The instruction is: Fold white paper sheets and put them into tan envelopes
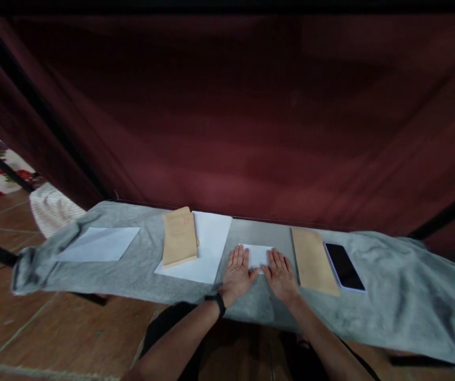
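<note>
- Left hand: palm down, laid flat with fingers stretched out and slightly parted, thumb pointing inward; its fingers rest along the left edge of a small white paper; a black wristband circles the wrist.
- Right hand: also flat and palm down, fingers extended forward, thumb turned toward the left thumb; it rests along the paper's right edge and pinches nothing.
- The small white paper lies between and partly under both hands, on a surface draped with grey cloth.
- Left of the hands: brown envelopes overlap in a small stack, the top one with a faint reddish mark near its upper right corner; they lie partly on a larger white sheet; farther left is another white sheet, apart from them.
- Right of the hands: a flat brown paper piece, perhaps an envelope, I cannot tell; just beside it, a smartphone with a dark screen and pale purple edge.
- Behind: a dark red fabric panel; below: a tiled floor.
</note>
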`<state>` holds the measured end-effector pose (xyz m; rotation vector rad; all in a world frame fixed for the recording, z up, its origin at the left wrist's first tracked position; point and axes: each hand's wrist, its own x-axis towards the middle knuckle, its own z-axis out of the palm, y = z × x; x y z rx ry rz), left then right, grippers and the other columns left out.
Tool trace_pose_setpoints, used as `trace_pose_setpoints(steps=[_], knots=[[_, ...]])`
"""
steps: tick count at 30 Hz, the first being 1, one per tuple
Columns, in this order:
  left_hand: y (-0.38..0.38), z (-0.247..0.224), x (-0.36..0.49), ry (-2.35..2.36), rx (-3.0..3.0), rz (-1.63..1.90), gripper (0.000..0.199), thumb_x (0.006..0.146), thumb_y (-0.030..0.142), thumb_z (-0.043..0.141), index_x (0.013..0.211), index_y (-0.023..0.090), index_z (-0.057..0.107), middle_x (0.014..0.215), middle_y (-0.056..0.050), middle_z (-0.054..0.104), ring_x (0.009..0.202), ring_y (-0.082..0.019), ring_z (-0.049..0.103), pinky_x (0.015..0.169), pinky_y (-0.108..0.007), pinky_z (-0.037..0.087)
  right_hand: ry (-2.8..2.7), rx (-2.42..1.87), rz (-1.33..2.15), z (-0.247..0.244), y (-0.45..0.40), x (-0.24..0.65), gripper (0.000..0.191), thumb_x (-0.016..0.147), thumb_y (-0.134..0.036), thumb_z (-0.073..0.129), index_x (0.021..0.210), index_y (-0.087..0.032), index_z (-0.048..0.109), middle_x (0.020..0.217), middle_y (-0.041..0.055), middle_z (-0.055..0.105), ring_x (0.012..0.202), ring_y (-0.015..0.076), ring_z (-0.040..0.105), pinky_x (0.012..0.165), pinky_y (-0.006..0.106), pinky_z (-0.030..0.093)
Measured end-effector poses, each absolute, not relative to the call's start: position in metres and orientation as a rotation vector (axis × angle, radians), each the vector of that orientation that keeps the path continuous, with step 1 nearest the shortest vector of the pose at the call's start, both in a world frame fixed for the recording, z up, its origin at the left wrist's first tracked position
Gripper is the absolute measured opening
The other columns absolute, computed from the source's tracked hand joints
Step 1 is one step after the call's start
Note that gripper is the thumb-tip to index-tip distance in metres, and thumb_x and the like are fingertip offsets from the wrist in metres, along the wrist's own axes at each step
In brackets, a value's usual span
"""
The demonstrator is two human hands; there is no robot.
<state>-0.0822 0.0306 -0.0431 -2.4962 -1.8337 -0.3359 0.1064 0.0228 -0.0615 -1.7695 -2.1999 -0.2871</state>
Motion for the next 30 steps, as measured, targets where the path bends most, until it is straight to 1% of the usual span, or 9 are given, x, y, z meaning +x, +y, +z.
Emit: trace_pose_setpoints(steps=[3, 7, 9, 14, 16, 20, 22, 26, 30], knots=[[0.032, -0.04, -0.081, -1.849, -2.48, -0.308, 0.076, 0.101, 0.058, 0.034, 0.156, 0.005, 0.034, 0.164, -0.024, 0.03, 0.154, -0.033, 0.026, 0.125, -0.052, 0.025, -2.186, -1.767, -0.284, -0.063, 0.023, 0.106, 0.063, 0.107, -0.045, 0.028, 0.154, -0.007, 0.041, 0.158, 0.021, 0.042, 0.146, 0.0323, 0.04, 0.119, 0.052, 0.028], [0.038, -0.031, -0.076, -1.824, -2.458, -0.257, 0.069, 0.102, 0.051, 0.036, 0.151, 0.002, 0.042, 0.159, -0.025, 0.039, 0.153, -0.035, 0.029, 0.125, -0.057, 0.02, -2.168, -1.763, -0.289, -0.064, 0.022, 0.105, 0.062, 0.106, -0.044, 0.028, 0.154, -0.008, 0.042, 0.158, 0.0207, 0.043, 0.146, 0.033, 0.041, 0.118, 0.054, 0.029], [0.04, -0.028, -0.073, -1.807, -2.454, -0.273, 0.065, 0.103, 0.047, 0.035, 0.15, 0.003, 0.044, 0.159, -0.025, 0.04, 0.153, -0.034, 0.028, 0.125, -0.056, 0.021, -2.164, -1.774, -0.281, -0.062, 0.022, 0.106, 0.06, 0.106, -0.043, 0.029, 0.153, -0.007, 0.044, 0.157, 0.0207, 0.044, 0.145, 0.0332, 0.042, 0.118, 0.054, 0.03], [0.043, -0.031, -0.07, -1.651, -2.585, -0.311, 0.057, 0.105, 0.041, 0.032, 0.155, 0.016, 0.04, 0.164, -0.014, 0.035, 0.154, -0.027, 0.027, 0.125, -0.051, 0.024, -2.209, -1.757, -0.217, -0.048, 0.029, 0.102, 0.053, 0.104, -0.033, 0.033, 0.149, -0.01, 0.051, 0.153, 0.0199, 0.05, 0.145, 0.0348, 0.042, 0.12, 0.06, 0.026], [0.044, -0.033, -0.071, -1.605, -2.63, -0.276, 0.056, 0.104, 0.038, 0.031, 0.156, 0.018, 0.038, 0.165, -0.013, 0.035, 0.154, -0.026, 0.028, 0.125, -0.049, 0.023, -2.255, -1.71, -0.165, -0.044, 0.033, 0.096, 0.052, 0.104, -0.03, 0.034, 0.149, -0.01, 0.05, 0.155, 0.0181, 0.049, 0.147, 0.0329, 0.04, 0.122, 0.057, 0.025], [0.046, -0.036, -0.073, -1.623, -2.622, -0.23, 0.057, 0.103, 0.029, 0.03, 0.157, 0.014, 0.034, 0.164, -0.014, 0.036, 0.154, -0.025, 0.027, 0.126, -0.05, 0.02, -2.322, -1.629, -0.033, -0.045, 0.037, 0.085, 0.053, 0.107, -0.032, 0.026, 0.154, -0.015, 0.044, 0.159, 0.013, 0.044, 0.148, 0.0241, 0.04, 0.122, 0.049, 0.031], [0.046, -0.035, -0.075, -1.653, -2.606, -0.233, 0.058, 0.102, 0.028, 0.031, 0.158, 0.013, 0.033, 0.164, -0.014, 0.035, 0.154, -0.025, 0.028, 0.126, -0.049, 0.022, -2.306, -1.642, -0.036, -0.049, 0.035, 0.085, 0.054, 0.108, -0.035, 0.025, 0.155, -0.015, 0.042, 0.16, 0.0131, 0.041, 0.149, 0.0237, 0.039, 0.122, 0.049, 0.032], [0.048, -0.037, -0.077, -1.692, -2.595, -0.262, 0.056, 0.104, 0.03, 0.031, 0.157, 0.013, 0.035, 0.164, -0.013, 0.037, 0.153, -0.024, 0.03, 0.125, -0.045, 0.026, -2.283, -1.641, -0.116, -0.055, 0.031, 0.092, 0.055, 0.108, -0.039, 0.028, 0.156, -0.016, 0.039, 0.162, 0.0136, 0.038, 0.15, 0.0261, 0.036, 0.121, 0.053, 0.031], [0.053, -0.039, -0.079, -1.705, -2.567, -0.303, 0.059, 0.104, 0.034, 0.031, 0.159, 0.012, 0.031, 0.163, -0.015, 0.037, 0.153, -0.025, 0.03, 0.125, -0.049, 0.026, -2.284, -1.638, -0.173, -0.054, 0.03, 0.094, 0.054, 0.107, -0.035, 0.03, 0.156, -0.015, 0.04, 0.162, 0.0146, 0.038, 0.15, 0.0271, 0.036, 0.121, 0.053, 0.031]])
